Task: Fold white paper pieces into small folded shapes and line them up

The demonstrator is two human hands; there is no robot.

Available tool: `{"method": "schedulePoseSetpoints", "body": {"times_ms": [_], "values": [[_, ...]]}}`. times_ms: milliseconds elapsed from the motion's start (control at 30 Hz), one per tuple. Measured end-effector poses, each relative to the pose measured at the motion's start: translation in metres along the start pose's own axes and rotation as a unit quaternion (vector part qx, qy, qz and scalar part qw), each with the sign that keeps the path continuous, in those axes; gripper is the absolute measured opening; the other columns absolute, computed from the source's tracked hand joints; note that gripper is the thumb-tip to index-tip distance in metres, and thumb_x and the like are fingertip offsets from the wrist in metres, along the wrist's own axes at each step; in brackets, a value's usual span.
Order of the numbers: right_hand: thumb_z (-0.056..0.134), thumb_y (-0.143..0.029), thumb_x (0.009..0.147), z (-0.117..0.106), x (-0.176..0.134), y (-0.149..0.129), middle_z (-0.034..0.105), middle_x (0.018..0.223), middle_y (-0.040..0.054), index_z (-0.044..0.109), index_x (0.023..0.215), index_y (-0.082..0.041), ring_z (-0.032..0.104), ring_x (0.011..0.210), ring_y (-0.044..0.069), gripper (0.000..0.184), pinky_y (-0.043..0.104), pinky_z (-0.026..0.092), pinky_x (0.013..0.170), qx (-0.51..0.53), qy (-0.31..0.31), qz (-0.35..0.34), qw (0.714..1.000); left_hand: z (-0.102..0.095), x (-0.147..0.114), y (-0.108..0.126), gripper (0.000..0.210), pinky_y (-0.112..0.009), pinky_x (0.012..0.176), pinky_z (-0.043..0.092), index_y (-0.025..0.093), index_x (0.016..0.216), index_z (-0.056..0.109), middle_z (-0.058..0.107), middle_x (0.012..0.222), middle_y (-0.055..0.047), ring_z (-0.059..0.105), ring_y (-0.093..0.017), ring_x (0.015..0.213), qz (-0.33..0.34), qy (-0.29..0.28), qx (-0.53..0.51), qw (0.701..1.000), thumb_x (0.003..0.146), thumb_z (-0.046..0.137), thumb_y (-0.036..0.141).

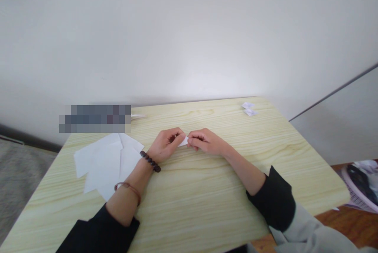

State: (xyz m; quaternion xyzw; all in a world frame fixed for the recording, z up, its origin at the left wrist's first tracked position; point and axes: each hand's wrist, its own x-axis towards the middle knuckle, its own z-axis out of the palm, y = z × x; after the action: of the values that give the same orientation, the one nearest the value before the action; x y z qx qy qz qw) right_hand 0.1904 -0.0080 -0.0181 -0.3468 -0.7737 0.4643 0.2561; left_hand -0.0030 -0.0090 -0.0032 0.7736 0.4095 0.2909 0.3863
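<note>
- Black sleeve (97,229) in the lower left corner, nearest the camera, pushed back from the person's left wrist.
- Across from it, at lower right, a black turned-back cuff (271,201) with a pale grey sleeve (315,227) behind it, on the right arm.
- Both forearms reach forward over a table (201,209) with a pale yellow wood-grain top, and the hands meet near its middle.
- Left hand (167,143): fingers curled, thumb pressed down, pinching one end of a small white paper piece (183,142).
- Right hand (206,141): fingers bent inward, thumb and fingertips closed on the other end of that same piece, so the paper sits between the two hands, partly hidden by them.
- On the left wrist, a dark beaded bracelet (150,161); farther up the arm, a thin reddish-brown cord (130,186).
- Left of the left forearm, white paper sheets (103,162) lie overlapping and fanned out, partly covered by the arm.
- Behind the sheets, near the back edge, a pixelated patch (97,119) hides whatever is there.
- Toward the far right corner, two small folded papers (250,112) lie close together, well apart from the hands.
- Plain whitish wall (189,32) behind the table.
- At the right edge, below tabletop level, a pinkish basket (356,194) holds dark and white contents, too unclear to identify.
</note>
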Motion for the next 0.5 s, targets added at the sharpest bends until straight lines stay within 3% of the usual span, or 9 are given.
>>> {"method": "schedulePoseSetpoints", "body": {"times_ms": [233,500], "values": [[0.046,-0.023,0.089,0.0036,0.0007,-0.0053,0.048,0.056,-0.0047,0.059,0.071,-0.015,0.041,0.051,0.007,0.024,0.020,0.030,0.052,-0.074,0.052,-0.032,0.995,0.0013,0.0014,-0.0011,0.033,-0.023,0.054,0.031,0.015,0.066,0.057,0.048,0.060,0.003,0.041,-0.011,0.058,0.016,0.016,0.036,0.999,0.088,0.045,0.037],[0.045,-0.035,0.092,0.0026,0.0011,-0.0014,0.052,0.057,-0.0030,0.057,0.075,-0.015,0.046,0.051,0.008,0.029,0.020,0.037,0.053,0.014,0.088,-0.016,0.996,0.0051,0.0023,-0.0017,0.033,-0.022,0.054,0.038,0.016,0.076,0.056,0.055,0.061,0.002,0.046,-0.011,0.055,-0.039,0.070,-0.049,0.996,0.089,0.043,0.044]]}}
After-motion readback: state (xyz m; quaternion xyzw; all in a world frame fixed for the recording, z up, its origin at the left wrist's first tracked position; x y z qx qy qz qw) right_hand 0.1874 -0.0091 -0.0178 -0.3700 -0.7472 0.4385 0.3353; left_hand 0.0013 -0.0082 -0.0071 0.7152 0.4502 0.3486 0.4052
